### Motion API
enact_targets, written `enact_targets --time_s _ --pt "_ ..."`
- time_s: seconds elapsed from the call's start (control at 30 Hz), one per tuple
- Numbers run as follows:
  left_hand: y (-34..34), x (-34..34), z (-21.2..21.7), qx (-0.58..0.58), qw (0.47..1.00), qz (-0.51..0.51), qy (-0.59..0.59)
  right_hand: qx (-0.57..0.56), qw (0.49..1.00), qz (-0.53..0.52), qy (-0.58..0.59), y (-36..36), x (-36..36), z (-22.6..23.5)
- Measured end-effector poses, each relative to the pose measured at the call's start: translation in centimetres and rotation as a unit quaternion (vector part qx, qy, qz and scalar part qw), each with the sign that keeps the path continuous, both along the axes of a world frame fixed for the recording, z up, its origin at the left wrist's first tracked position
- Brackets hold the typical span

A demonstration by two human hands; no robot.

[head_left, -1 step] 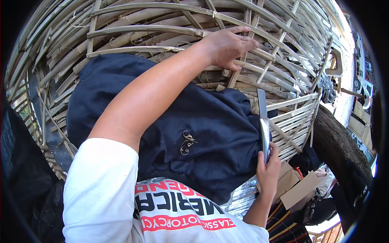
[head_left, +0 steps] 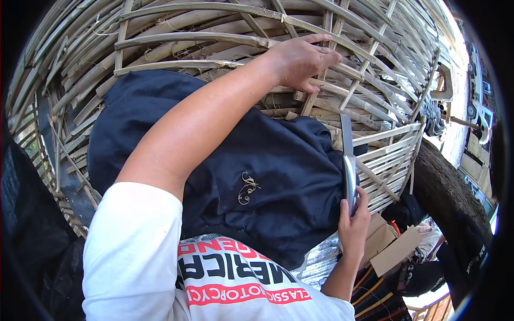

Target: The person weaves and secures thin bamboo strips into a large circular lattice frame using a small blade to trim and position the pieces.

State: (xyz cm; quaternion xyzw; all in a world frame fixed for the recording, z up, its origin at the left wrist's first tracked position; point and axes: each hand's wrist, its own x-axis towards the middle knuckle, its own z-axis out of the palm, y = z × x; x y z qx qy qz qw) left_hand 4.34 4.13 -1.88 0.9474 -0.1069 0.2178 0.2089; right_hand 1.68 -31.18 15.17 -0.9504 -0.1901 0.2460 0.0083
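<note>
My left hand [head_left: 306,63] lies over the crossed strips of a bamboo lattice [head_left: 187,38], its fingers stretched out and its thumb apart. Lower on the right, my right hand [head_left: 354,219] is closed round the shiny metal handle of a knife [head_left: 349,168]. The knife's flat blade points away from me, beside the slatted bamboo at the right. A dark blue cloth [head_left: 214,139] covers my lap, and a few curled shavings [head_left: 247,190] rest on it. Part of the cloth is hidden under my left forearm.
A thick tree trunk [head_left: 444,179] slants along the right side. Near it are an opened cardboard box [head_left: 396,251] and dark bags. Black plastic sheeting [head_left: 37,230] hangs at the left. Parked vehicles show at the far right.
</note>
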Motion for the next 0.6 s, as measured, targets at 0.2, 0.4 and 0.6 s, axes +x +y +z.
enact_targets --time_s 0.2,0.4,0.6 --pt "0.1 -0.1 -0.4 -0.022 0.999 -0.006 0.029 0.251 0.953 0.139 -0.101 1.8 -0.3 -2.1" --pt "0.2 0.0 -0.3 -0.003 1.0 0.004 0.004 0.184 0.958 0.203 -0.089 3.5 1.2 -2.3" --pt "-0.1 0.1 -0.2 0.005 1.0 0.003 0.002 0.296 0.921 0.211 -0.14 2.4 0.9 -3.9"
